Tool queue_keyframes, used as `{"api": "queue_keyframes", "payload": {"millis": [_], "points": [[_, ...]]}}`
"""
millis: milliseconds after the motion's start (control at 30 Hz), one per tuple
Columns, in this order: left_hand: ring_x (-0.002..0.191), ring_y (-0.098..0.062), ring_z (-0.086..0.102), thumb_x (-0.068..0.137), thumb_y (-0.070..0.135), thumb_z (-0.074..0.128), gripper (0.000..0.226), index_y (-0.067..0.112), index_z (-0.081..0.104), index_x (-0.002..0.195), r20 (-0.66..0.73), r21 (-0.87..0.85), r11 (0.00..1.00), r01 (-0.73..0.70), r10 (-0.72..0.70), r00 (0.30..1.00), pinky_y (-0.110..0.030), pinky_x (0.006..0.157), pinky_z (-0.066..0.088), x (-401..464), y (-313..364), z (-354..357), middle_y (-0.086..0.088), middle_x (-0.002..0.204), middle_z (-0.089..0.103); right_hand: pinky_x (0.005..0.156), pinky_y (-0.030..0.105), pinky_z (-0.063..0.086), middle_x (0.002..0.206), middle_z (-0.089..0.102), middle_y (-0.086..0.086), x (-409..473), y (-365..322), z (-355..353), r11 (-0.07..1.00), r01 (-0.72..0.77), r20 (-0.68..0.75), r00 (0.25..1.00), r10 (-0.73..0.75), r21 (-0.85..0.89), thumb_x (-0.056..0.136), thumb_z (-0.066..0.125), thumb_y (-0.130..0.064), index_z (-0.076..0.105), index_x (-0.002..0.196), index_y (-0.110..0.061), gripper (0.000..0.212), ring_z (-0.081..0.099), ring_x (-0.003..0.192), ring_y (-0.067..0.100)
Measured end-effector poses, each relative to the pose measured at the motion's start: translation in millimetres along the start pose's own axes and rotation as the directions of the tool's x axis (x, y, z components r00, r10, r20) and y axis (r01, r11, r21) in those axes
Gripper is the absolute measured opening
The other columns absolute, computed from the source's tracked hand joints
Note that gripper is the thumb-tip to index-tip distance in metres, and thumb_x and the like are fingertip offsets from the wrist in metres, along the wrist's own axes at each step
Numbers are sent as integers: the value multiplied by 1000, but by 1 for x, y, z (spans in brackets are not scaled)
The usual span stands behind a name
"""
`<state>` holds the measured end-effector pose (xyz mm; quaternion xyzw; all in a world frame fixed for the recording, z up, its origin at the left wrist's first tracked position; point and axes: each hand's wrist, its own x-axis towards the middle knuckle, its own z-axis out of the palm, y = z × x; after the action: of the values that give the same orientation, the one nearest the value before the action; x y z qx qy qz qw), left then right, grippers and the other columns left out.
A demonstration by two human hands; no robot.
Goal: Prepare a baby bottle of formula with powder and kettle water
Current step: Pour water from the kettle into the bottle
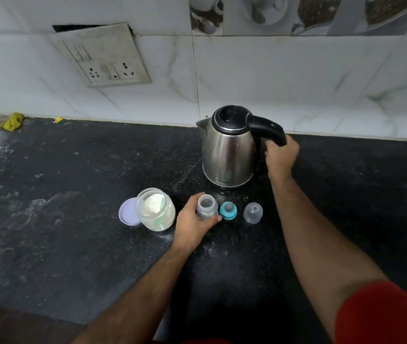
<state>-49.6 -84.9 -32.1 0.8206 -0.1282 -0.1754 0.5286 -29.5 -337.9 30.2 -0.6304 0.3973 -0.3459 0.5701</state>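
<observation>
Open dark counter (60, 244) across the whole left half and the front edge, wide room to pass. Mid-counter it is crowded: lid (127, 211), powder jar (155, 209), bottle (206, 206), teal nipple ring (228, 211) and clear cap (253, 212) in a tight row. Behind them the kettle (229, 147) blocks the back edge. Bare counter at the right edge.

Dim, soft light; wide-angle bending at edges; slightly blurred.

Kettle (229, 155) brand lettering illegibly small
</observation>
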Motion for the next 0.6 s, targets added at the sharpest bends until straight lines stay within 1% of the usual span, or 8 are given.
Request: {"api": "queue_keyframes", "payload": {"millis": [100, 167, 233, 333, 433, 500, 567, 600], "points": [[95, 3, 64, 63, 23, 92, 61, 27, 57, 113, -17, 4, 1000, 8, -8, 1000, -17, 86, 51, -2, -3, 2, 13, 103, 69, 74, 40, 60, 71, 64, -5, -5, -3, 3, 1000, -4, -15, 1000, 4, 8, 76, 67, -5, 66, 76, -26, 21, 65, 74, 17], [92, 6, 64, 63, 23, 92, 57, 29, 57, 108, -26, 5, 1000, 11, -11, 1000, -16, 83, 50, -2, -4, 3, 14, 100, 69, 73, 35, 59, 72, 64, -5, -8, -6, 6, 1000, -12, -32, 999, 12, 14, 76, 68, -5, 67, 79, -21, 16, 65, 75, 16], [88, 8, 63, 63, 22, 92, 54, 29, 58, 105, -19, 5, 1000, 9, -9, 1000, -14, 81, 50, -4, -3, 2, 15, 98, 69, 73, 33, 58, 72, 65, -4, -13, -12, 7, 1000, -12, -59, 998, 14, 25, 74, 69, -7, 68, 80, -20, 14, 65, 74, 15], [87, 6, 64, 64, 20, 91, 51, 28, 61, 103, -4, -9, 1000, 17, -17, 1000, -16, 81, 51, -3, -5, 1, 14, 97, 70, 74, 41, 60, 69, 64, -4, -14, -22, 5, 999, -19, -109, 994, 22, 29, 70, 67, -11, 64, 71, -25, 15, 65, 72, 18], [91, 2, 65, 64, 21, 91, 51, 25, 63, 107, -6, -22, 999, 27, -27, 1000, -21, 85, 52, -4, -6, 1, 13, 98, 71, 68, 49, 60, 65, 62, -2, -14, -39, -2, 999, -14, -132, 991, 19, 43, 64, 62, -18, 59, 64, -30, 12, 66, 70, 27], [95, 0, 65, 65, 22, 90, 52, 25, 62, 109, -3, -19, 1000, 23, -23, 1000, -21, 86, 51, -5, -4, 0, 13, 100, 70, 67, 45, 59, 64, 61, -2, -16, -57, -9, 999, 17, -138, 990, -11, 39, 64, 61, -18, 58, 63, -30, 12, 68, 70, 30], [97, -2, 64, 66, 22, 90, 53, 25, 60, 110, 6, -15, 1000, 17, -17, 1000, -19, 85, 49, -7, -2, -2, 14, 102, 69, 62, 37, 57, 60, 59, -3, -22, -78, -17, 998, 34, -148, 989, -26, 48, 69, 61, -15, 57, 64, -27, 14, 66, 63, 24], [97, -2, 64, 67, 22, 90, 53, 25, 60, 110, 9, -13, 1000, 13, -13, 1000, -18, 84, 48, -9, -1, -3, 14, 102, 68, 57, 32, 54, 57, 57, -4, -24, -86, -22, 997, 46, -157, 987, -36, 58, 72, 61, -12, 57, 65, -26, 16, 63, 57, 20]]}}
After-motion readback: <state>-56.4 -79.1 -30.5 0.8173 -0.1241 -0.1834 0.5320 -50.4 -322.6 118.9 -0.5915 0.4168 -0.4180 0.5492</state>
